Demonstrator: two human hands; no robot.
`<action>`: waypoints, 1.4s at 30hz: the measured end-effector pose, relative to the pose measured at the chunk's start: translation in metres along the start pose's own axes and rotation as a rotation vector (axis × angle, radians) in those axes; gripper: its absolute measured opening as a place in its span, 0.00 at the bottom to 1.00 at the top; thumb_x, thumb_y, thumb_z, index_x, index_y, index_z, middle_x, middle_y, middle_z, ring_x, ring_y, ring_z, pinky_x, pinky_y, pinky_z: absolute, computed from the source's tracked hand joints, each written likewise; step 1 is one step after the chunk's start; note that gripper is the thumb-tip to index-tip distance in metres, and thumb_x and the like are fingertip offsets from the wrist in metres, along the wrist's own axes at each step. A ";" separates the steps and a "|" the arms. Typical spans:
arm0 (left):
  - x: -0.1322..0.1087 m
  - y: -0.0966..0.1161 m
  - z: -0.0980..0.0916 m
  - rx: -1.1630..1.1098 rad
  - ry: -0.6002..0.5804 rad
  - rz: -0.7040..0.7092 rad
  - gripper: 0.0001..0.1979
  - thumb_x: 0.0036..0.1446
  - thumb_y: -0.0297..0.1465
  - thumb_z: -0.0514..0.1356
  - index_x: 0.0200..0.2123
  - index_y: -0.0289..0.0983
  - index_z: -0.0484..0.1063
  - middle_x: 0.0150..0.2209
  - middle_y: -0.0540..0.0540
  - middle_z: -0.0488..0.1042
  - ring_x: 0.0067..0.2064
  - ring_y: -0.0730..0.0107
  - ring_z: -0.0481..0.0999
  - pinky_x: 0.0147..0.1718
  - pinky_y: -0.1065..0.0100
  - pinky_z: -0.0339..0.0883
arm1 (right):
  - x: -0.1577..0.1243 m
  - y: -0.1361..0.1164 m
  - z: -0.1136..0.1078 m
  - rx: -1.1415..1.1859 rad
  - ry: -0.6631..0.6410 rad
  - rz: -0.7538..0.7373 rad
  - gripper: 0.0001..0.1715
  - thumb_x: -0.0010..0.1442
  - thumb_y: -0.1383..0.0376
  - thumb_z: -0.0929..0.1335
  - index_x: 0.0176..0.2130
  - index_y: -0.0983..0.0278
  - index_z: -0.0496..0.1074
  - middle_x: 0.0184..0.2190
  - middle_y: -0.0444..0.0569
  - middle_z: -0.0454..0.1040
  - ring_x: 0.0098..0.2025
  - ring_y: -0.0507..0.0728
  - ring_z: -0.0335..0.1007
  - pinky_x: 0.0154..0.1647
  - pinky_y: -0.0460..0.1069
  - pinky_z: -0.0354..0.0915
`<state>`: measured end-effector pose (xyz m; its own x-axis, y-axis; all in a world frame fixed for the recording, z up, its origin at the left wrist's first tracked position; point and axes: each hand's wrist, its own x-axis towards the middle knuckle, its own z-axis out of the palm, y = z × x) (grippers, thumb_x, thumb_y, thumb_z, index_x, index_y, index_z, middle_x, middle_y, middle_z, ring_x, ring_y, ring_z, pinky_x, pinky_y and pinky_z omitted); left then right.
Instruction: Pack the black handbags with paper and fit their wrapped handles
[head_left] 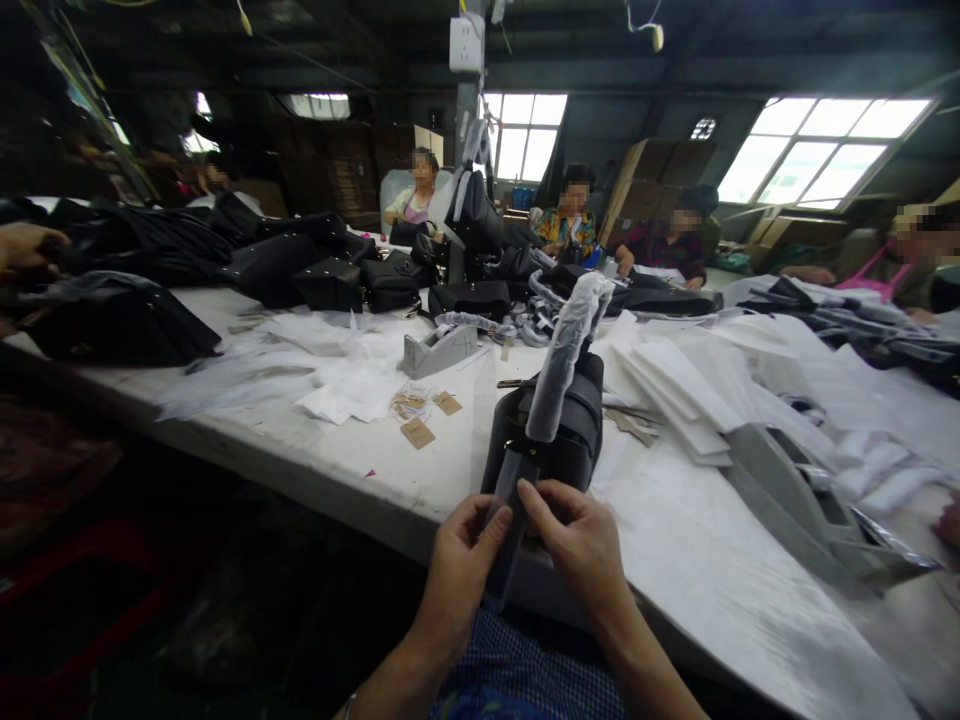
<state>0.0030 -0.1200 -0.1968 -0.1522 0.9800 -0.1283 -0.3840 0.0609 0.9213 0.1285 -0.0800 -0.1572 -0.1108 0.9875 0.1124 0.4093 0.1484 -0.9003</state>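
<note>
A black handbag [589, 410] stands on the white table in front of me, its raised handle [556, 375] wrapped in clear, wrinkled plastic. From a small metal fitting on the near side, a flat dark strap [514, 475] with a translucent cover hangs over the table's edge. My left hand [461, 555] pinches this strap from the left between thumb and fingers. On its other side, slightly higher, the thumb and fingers of my right hand [577, 535] close on it too. The strap's lower end shows below my hands.
Left of the bag lie brown tags [418, 433], a grey tape dispenser [441, 350] and thin white sheets [330, 365]. Stacked white sheets [675, 385] and another tape dispenser [802, 490] are at the right. Black bags [330, 285] line the back, where several people sit.
</note>
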 end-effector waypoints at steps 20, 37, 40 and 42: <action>0.002 0.000 -0.031 0.849 -0.041 1.057 0.24 0.60 0.20 0.59 0.58 0.44 0.72 0.36 0.44 0.81 0.36 0.68 0.81 0.38 0.73 0.74 | 0.004 0.000 0.000 0.347 -0.093 0.153 0.26 0.57 0.49 0.70 0.19 0.66 0.71 0.14 0.43 0.67 0.18 0.49 0.60 0.22 0.45 0.56; 0.016 0.003 -0.058 1.082 -0.250 1.321 0.27 0.64 0.21 0.56 0.64 0.40 0.63 0.37 0.43 0.81 0.37 0.69 0.81 0.39 0.72 0.75 | 0.001 -0.001 0.005 0.281 -0.120 0.055 0.26 0.63 0.49 0.66 0.25 0.66 0.74 0.19 0.45 0.74 0.21 0.51 0.70 0.24 0.43 0.63; 0.002 0.006 -0.057 0.943 -0.232 1.133 0.22 0.61 0.21 0.59 0.57 0.42 0.72 0.36 0.46 0.81 0.35 0.70 0.81 0.38 0.75 0.74 | 0.001 0.001 0.002 0.274 -0.127 0.037 0.25 0.63 0.50 0.67 0.24 0.66 0.73 0.20 0.45 0.74 0.22 0.50 0.69 0.24 0.43 0.62; -0.007 0.011 -0.055 0.847 -0.062 0.924 0.15 0.62 0.25 0.59 0.50 0.43 0.77 0.37 0.46 0.81 0.36 0.68 0.81 0.39 0.73 0.74 | 0.002 0.001 0.001 0.273 -0.138 0.036 0.25 0.63 0.50 0.67 0.25 0.65 0.73 0.20 0.45 0.74 0.22 0.50 0.69 0.25 0.43 0.62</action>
<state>-0.0506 -0.1371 -0.2057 -0.0001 0.7270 0.6866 0.5513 -0.5728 0.6066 0.1281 -0.0782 -0.1585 -0.2305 0.9724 0.0364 0.1584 0.0745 -0.9846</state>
